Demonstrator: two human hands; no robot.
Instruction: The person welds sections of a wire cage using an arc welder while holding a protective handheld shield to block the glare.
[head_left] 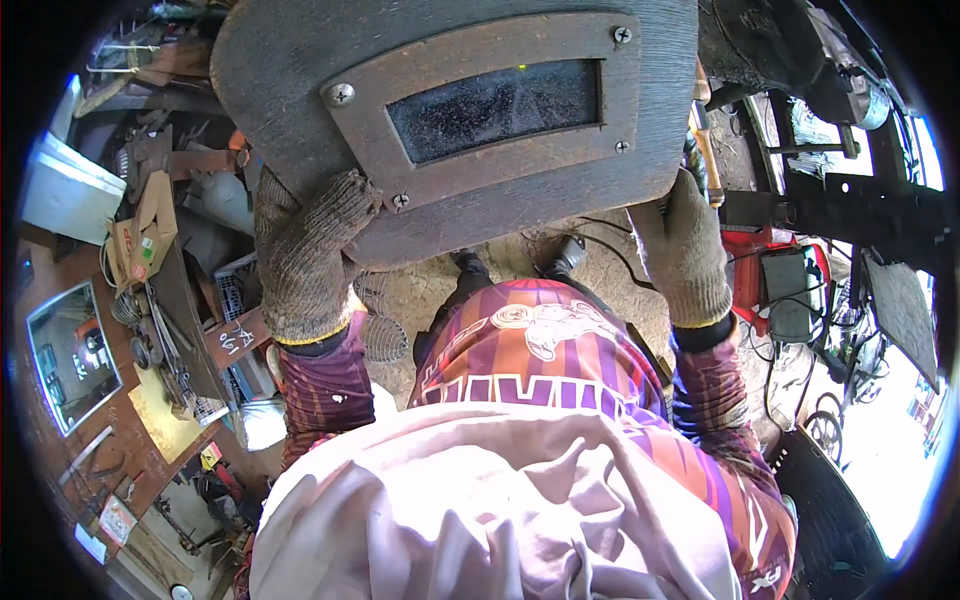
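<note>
A dark, worn welding shield (300,60) with a framed dark glass window (500,110) fills the upper middle of the head view, in front of me. Screws fasten the frame at its corners. My left hand (310,250), in a grey-brown knitted work glove, is closed on the shield's lower left edge, fingers lying over its face. At the lower right edge my right hand (685,255), gloved alike, grips the shield; most of its fingers are hidden behind it.
A wooden bench (150,385) with tools and a framed glass pane stands at left. To the right are a red machine (745,280) with cables and dark metal beams (860,210). A wire fan guard (385,335) lies on the floor beside my left forearm.
</note>
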